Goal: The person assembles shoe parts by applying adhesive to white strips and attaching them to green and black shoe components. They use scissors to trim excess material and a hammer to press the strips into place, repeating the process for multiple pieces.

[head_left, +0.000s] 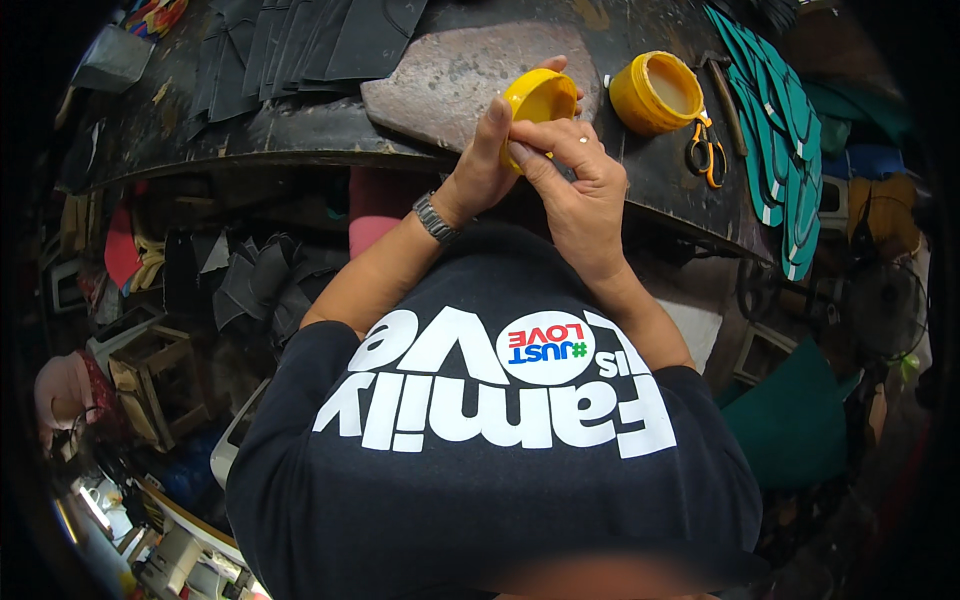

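Observation:
Above the near edge of the table, my left hand (478, 160) is closed round a round yellow lid (545, 97), its thumb on one side and fingertips showing past the far rim. The lid is tilted so its pale inner face shows. My right hand (585, 185) is closed too, with thumb and forefinger pinched at the lid's near rim; whether anything small lies between those fingertips cannot be made out. To the right stands an uncovered yellow jar (640, 100) with cream-coloured contents and smears round its mouth.
Beneath my hands lies a flat stone slab (430, 85) on the dark table (290, 140). Black cut pieces (320, 40) overlap at the back left. Orange-and-black scissors (708, 165), a hammer (725, 105) and stacked green cut pieces (780, 130) lie right of the jar.

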### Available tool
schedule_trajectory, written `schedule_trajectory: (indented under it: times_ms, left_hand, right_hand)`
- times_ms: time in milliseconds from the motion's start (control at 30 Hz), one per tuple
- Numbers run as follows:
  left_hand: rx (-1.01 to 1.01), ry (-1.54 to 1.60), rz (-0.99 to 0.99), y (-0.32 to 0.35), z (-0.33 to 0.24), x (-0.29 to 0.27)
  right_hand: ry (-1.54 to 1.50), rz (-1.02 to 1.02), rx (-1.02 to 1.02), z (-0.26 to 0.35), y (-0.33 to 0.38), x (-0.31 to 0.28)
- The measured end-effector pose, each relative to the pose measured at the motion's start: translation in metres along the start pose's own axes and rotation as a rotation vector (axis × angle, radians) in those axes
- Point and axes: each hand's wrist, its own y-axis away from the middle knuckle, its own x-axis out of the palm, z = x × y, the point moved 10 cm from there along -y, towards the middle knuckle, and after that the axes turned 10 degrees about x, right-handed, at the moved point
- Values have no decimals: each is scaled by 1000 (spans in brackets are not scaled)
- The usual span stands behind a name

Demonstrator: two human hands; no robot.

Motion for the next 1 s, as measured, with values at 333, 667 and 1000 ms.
schedule_trajectory:
  times_ms: [333, 667, 1000]
  left_hand:
    - [-55, -15, 2, 8, 6, 2]
    - [-291, 286, -53, 24, 31, 7]
    - [-360, 472, -217, 36, 23, 3]
  right_hand:
    - [-75, 43, 62, -8, -1, 2]
    - [433, -214, -255, 6, 1, -7]
    - [283, -235, 72, -34, -28, -75]
